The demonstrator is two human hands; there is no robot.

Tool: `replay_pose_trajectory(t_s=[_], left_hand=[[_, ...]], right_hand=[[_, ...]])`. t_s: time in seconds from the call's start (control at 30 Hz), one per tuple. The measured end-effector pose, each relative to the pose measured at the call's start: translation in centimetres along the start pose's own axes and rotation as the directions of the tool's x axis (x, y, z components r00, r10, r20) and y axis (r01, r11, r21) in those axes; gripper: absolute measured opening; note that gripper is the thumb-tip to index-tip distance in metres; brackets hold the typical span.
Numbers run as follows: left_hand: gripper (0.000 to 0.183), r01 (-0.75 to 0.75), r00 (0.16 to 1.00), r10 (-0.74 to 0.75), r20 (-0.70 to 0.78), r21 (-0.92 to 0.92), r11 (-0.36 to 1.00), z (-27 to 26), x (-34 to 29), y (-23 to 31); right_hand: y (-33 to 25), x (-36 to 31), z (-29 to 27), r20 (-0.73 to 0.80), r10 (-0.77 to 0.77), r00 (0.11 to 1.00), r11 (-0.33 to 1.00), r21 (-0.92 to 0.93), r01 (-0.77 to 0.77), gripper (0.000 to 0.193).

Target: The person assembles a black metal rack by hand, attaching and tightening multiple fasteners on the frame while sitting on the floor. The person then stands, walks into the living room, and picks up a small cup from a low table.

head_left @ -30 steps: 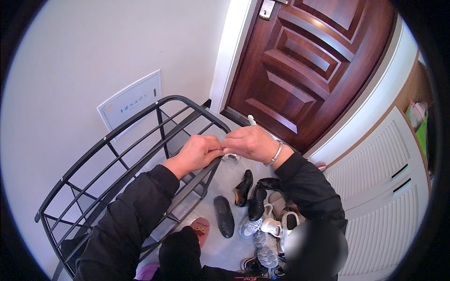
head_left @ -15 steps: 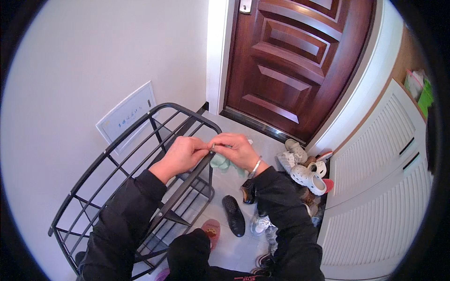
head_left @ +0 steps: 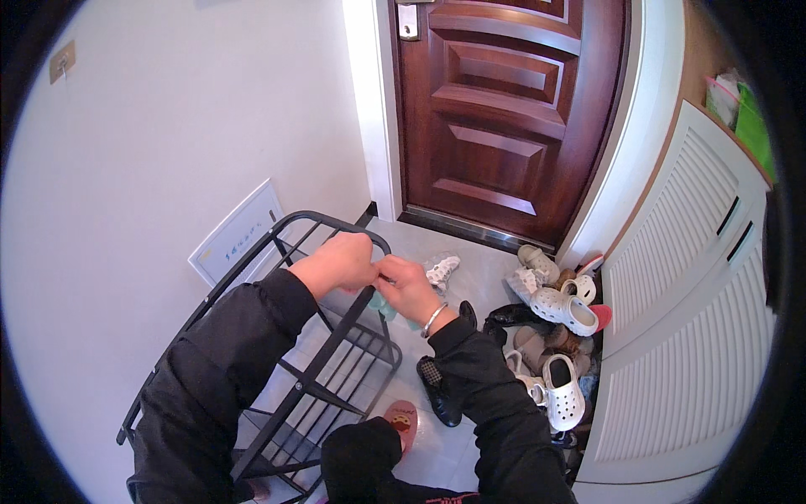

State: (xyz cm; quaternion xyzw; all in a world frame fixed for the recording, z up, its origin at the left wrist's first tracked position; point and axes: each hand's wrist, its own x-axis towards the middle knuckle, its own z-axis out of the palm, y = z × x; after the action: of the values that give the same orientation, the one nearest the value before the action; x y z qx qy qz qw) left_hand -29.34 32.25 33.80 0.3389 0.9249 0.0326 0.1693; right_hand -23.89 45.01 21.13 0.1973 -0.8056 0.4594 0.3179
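A black metal rack (head_left: 323,357) with barred tiers stands before me on the left. My left hand (head_left: 340,262) is closed at the rack's upper front corner, its fingertips meeting those of my right hand. My right hand (head_left: 403,287) is also closed, pinching close to the end of the top bar, with a bracelet at its wrist. Beneath the right fingers hangs a crumpled pale green cloth (head_left: 382,304), apparently gripped by that hand. Whatever lies between the left fingertips is hidden.
Many shoes, including white clogs (head_left: 564,395), are piled against the white louvred cabinet (head_left: 672,336) at right. A black shoe (head_left: 438,393) and a white sneaker (head_left: 442,273) lie on the floor. Beyond stands a dark red-brown door (head_left: 504,126). A pink slipper (head_left: 403,420) shows below.
The view has shifted, showing more wall and more of the shoe pile. My hands stay at the rack's corner; the left hand now covers more of the pinch point.
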Motion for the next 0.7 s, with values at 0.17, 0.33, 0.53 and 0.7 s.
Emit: replay_pose_trajectory(t_s=[0.17,0.33,0.53,0.7], left_hand=[[0.031,0.145,0.987,-0.126,0.099,-0.223,0.964,-0.3,0.0,0.6],[0.023,0.049,0.999,-0.049,0.016,0.003,0.999,0.6,0.0,1.0],[0.016,-0.104,0.969,0.163,-0.188,0.291,0.951,1.5,0.7,0.1],[0.01,-0.335,0.9,0.418,-0.127,0.414,0.846,1.1,1.0,-1.7]], right_hand=[[-0.1,-0.6,1.0,-0.114,-0.008,0.993,0.999,-0.054,0.001,0.012],[-0.1,-0.7,1.4,-0.178,-0.009,0.984,0.998,-0.059,-0.002,0.011],[-0.4,-0.7,1.4,-0.2,0.003,0.98,0.995,-0.093,-0.022,0.011],[-0.5,-0.7,2.0,-0.242,0.046,0.969,0.997,-0.045,-0.058,0.01]])
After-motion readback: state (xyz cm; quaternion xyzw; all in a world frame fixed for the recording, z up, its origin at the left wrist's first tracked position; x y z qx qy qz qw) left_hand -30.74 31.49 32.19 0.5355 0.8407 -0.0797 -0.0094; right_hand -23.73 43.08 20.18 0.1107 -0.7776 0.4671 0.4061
